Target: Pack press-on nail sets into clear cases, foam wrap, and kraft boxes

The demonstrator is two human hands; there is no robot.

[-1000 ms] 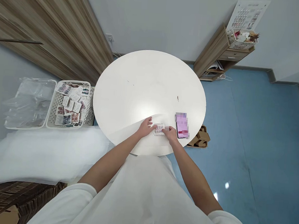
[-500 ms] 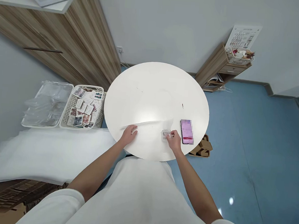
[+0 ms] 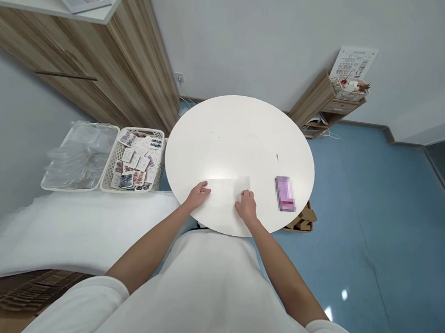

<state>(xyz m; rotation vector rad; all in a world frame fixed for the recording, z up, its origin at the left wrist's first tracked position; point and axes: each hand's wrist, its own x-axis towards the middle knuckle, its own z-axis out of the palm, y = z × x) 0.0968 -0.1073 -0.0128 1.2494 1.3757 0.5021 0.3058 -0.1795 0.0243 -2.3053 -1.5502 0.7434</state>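
A pale, thin rectangular sheet [image 3: 224,191] lies on the round white table [image 3: 245,122] near its front edge. My left hand [image 3: 198,194] rests on the sheet's left edge with its fingers stretched out flat. My right hand [image 3: 245,205] sits on the sheet's right end with its fingers curled downward; whatever lies under them is hidden. The small clear tray of false nails seen earlier no longer shows. A phone with a pink screen [image 3: 284,193] lies on the table just right of my right hand.
A white basket of nail cards [image 3: 136,161] and a clear plastic tray [image 3: 80,156] stand left of the table on a white padded surface [image 3: 67,226]. A cardboard box [image 3: 303,217] sits on the blue floor under the table's right edge. A wooden shelf unit [image 3: 319,107] stands against the far wall.
My left hand left the small nail tray, moved left to the sheet's edge and stayed there. My right hand slid the tray left onto the sheet's right end, where it is now hidden.
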